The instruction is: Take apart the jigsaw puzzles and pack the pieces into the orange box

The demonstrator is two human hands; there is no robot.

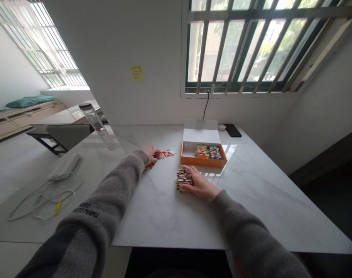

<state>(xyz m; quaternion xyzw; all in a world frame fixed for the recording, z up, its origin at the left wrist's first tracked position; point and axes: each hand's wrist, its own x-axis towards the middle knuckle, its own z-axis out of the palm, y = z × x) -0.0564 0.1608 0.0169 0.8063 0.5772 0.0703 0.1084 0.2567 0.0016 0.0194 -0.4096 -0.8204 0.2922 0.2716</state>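
My right hand [199,183] is closed around a row of thin, colourful printed pieces [182,178] that stand edge-on on the table, just in front of the box. Their exact kind is too small to make out. Farther left, my left hand [150,153] has its fingers bent down onto more colourful printed pieces, partly hidden under it. A flat red and white printed piece [166,154] lies by its fingertips. Behind my right hand stands an open orange box [203,161] with its white lid [200,130] raised. Similar pieces [209,151] are packed in its right part.
On the marble-patterned table [164,220], a white power strip [66,166] with a looped cable lies left. A clear bottle [91,117] stands at the back left. A black phone [233,130] and a small round white object [221,127] lie behind the box, near the wall.
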